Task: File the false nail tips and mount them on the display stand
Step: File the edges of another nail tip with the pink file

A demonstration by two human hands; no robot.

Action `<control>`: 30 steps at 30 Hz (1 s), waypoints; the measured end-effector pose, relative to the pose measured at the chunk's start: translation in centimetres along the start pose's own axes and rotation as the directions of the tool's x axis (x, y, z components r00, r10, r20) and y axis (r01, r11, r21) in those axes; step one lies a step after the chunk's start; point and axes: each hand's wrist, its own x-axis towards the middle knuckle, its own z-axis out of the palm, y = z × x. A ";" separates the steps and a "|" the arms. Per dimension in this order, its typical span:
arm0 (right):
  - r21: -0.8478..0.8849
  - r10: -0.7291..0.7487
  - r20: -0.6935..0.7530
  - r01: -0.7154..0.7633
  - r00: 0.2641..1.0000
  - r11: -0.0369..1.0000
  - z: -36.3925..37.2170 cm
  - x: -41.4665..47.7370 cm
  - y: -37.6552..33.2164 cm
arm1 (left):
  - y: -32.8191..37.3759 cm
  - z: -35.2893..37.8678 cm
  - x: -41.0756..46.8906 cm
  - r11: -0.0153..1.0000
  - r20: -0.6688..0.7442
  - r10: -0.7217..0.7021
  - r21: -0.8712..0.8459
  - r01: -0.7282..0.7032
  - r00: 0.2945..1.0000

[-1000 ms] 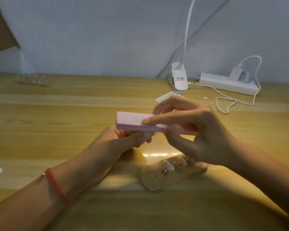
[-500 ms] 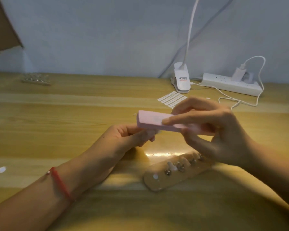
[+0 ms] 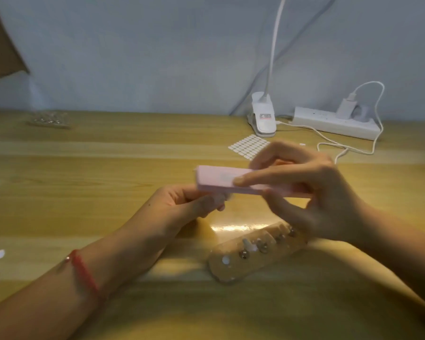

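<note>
Filing is the step in hand, by my judgement, and the task looks to be somewhere in its middle. The right grip (image 3: pixel 312 192) is curled round the pink filing block (image 3: pixel 225 180), forefinger laid along its top and thumb beneath. It holds the block level above the desk (image 3: pixel 84 180). The left grip (image 3: pixel 182 204) is pinched shut just under the block's near edge on a small pale thing, blurred but most likely the nail tip (image 3: pixel 227 198) being worked. The display stand (image 3: pixel 241 268) lies flat on the desk below both hands. It carries a row of small pegs, and one or two pale pieces appear to sit among them. The blur does not let me count how many are mounted. Several pegs look bare, so more tips probably remain to be filed and set. Behind the hands lie a sheet of adhesive tabs (image 3: pixel 249 146), a clip lamp (image 3: pixel 264 116) and a power strip (image 3: pixel 334 122). Set against the picture from a second ago, the block has slid to the person's right relative to the lamp and the tabs. It now covers less of the left fingers, which fits a filing stroke. Since half a second ago it has hardly shifted. The left grip and the stand sit where they were, and both grips hold as before.
</note>
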 end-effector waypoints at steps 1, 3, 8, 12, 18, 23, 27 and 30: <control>-0.016 0.003 -0.020 -0.003 1.000 1.000 -0.3 -0.2 0.1 | 0.0 0.0 0.0 1.000 0.004 -0.005 0.007 0.004 1.000; -0.038 -0.006 -0.051 0.004 0.999 0.999 0.2 0.2 0.1 | -0.1 0.0 0.1 1.000 -0.014 0.001 -0.010 -0.002 1.000; -0.023 -0.016 -0.006 0.016 1.000 1.000 0.7 0.2 0.2 | -0.1 -0.1 0.1 1.000 -0.038 0.007 -0.015 -0.007 0.999; -0.206 0.089 -0.097 -0.108 0.991 0.973 -2.9 -1.6 2.7 | 0.1 -0.3 0.3 0.995 -0.054 -0.049 -0.089 0.044 0.997; -0.143 0.201 -0.212 -0.233 0.957 0.962 -2.9 -0.4 2.4 | 0.3 -0.4 0.3 0.963 -0.099 -0.074 -0.267 0.045 0.992; 0.601 0.472 -0.246 -0.248 0.847 0.759 -4.1 2.1 -1.3 | 0.6 -0.2 0.2 0.954 -0.127 -0.096 -0.296 0.055 0.987; 0.609 0.404 -0.169 -0.227 0.899 0.760 -4.8 2.6 -3.4 | 0.7 -0.4 0.2 0.945 -0.138 -0.135 -0.316 0.086 0.981; 0.076 0.287 -0.187 -0.277 0.940 0.958 -3.9 1.1 -3.4 | 0.7 -0.5 0.2 0.937 -0.133 -0.150 -0.335 0.098 0.980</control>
